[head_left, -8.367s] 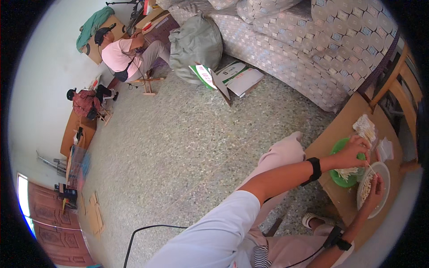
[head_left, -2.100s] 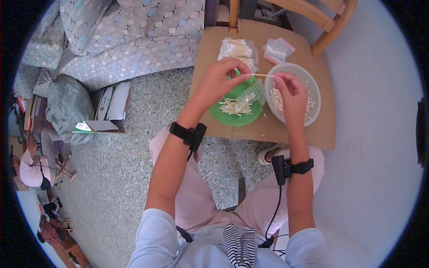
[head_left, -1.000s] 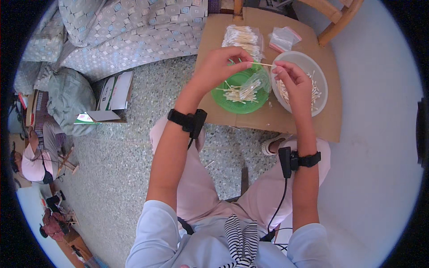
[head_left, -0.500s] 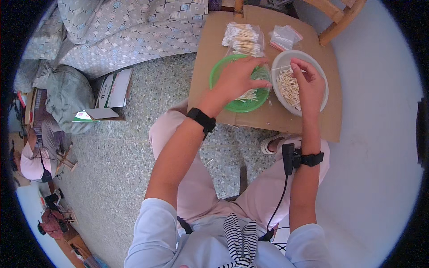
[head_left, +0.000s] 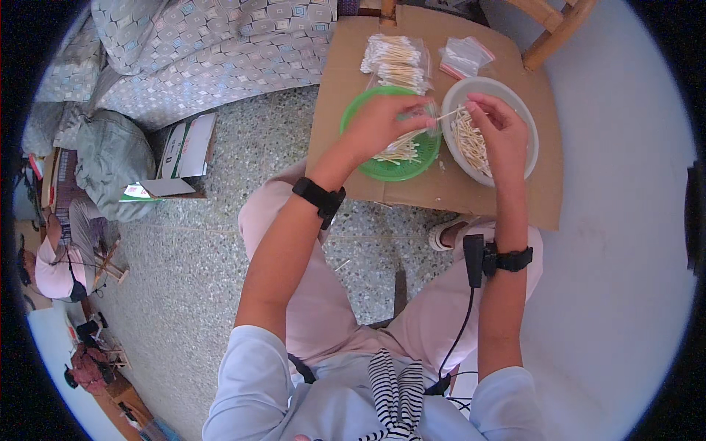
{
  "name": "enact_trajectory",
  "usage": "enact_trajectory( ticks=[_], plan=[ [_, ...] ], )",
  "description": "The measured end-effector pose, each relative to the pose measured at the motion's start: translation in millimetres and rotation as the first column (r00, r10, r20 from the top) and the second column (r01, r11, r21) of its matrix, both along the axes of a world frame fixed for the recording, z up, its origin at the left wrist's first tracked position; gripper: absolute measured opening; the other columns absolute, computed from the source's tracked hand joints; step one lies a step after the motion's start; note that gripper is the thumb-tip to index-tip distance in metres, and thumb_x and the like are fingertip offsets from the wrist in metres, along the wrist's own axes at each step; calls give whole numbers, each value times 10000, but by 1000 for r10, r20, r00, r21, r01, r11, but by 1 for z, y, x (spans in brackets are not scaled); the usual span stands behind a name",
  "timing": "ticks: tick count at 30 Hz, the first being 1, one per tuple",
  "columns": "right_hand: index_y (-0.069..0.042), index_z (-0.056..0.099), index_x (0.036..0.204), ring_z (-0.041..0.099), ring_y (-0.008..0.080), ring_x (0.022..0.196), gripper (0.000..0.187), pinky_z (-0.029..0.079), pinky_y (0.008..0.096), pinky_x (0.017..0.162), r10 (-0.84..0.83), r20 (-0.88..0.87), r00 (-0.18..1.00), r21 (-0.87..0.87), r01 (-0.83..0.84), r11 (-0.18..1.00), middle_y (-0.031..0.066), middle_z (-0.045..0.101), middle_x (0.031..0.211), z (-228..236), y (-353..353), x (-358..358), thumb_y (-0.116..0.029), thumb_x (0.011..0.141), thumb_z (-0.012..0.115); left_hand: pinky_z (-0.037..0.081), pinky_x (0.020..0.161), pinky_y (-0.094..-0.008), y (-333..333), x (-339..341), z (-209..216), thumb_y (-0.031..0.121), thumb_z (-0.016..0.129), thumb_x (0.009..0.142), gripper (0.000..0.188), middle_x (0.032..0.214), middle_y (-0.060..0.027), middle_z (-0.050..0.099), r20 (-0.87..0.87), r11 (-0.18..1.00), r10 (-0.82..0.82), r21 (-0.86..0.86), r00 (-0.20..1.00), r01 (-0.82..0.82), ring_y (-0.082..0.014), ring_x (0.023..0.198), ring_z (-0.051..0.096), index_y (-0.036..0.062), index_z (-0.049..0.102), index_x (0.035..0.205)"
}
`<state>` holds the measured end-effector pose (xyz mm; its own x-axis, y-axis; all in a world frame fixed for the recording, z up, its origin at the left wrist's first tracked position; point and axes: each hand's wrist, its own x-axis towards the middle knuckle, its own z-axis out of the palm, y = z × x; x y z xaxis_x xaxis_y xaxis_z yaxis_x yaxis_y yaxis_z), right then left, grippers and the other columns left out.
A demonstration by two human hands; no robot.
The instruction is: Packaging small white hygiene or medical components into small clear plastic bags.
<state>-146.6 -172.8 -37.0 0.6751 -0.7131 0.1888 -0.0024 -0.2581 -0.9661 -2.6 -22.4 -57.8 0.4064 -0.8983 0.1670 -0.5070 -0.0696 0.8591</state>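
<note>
My left hand (head_left: 379,126) is over the green plastic basket (head_left: 398,174), its fingers closed on a clear plastic bag (head_left: 419,112). White-tipped cotton swabs (head_left: 401,151) lie in the basket under the hand. Thumb and fingers of my right hand (head_left: 504,140) pinch a single cotton swab (head_left: 449,114), which points left toward the bag. This hand is above a whitish oval bowl (head_left: 531,125) holding a heap of loose swabs (head_left: 468,145). Part of the basket and bag is hidden by my left hand.
Filled bags of cotton swabs (head_left: 396,59) lie on the cardboard (head_left: 507,200) behind the basket. Flat clear bags (head_left: 466,57) with red edges lie to their right. A wooden chair part (head_left: 560,33) stands at the far right. Another person (head_left: 62,268) sits far left.
My right hand has brought a swab up from the bowl, leftward toward the bag. The left hand has shifted slightly left, still with the bag.
</note>
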Motion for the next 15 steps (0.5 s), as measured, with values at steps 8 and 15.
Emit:
enact_trajectory(
  ticks=[8, 15],
  plan=[
    [-9, 679, 898, 609, 82, 757, 136, 484, 234, 671, 114, -91, 989, -3, -115, 993, 30, 674, 855, -6, 20, 11, -127, 831, 686, 455, 890, -271, -3, -7, 6, 271, 605, 916, 400, 1093, -83, 659, -356, 992, -53, -129, 933, 7, -131, 972, 599, 1, 588, 1210],
    [-16, 689, 947, 626, 182, 898, 182, 472, 305, 825, 233, -113, 966, -426, -259, 867, 79, 673, 984, -8, 14, 5, -171, 866, 638, 438, 924, -268, -6, -8, 3, 230, 598, 926, 371, 1125, -65, 636, -378, 971, -66, -238, 923, -28, -118, 1016, 569, -17, 582, 1202]
  ],
)
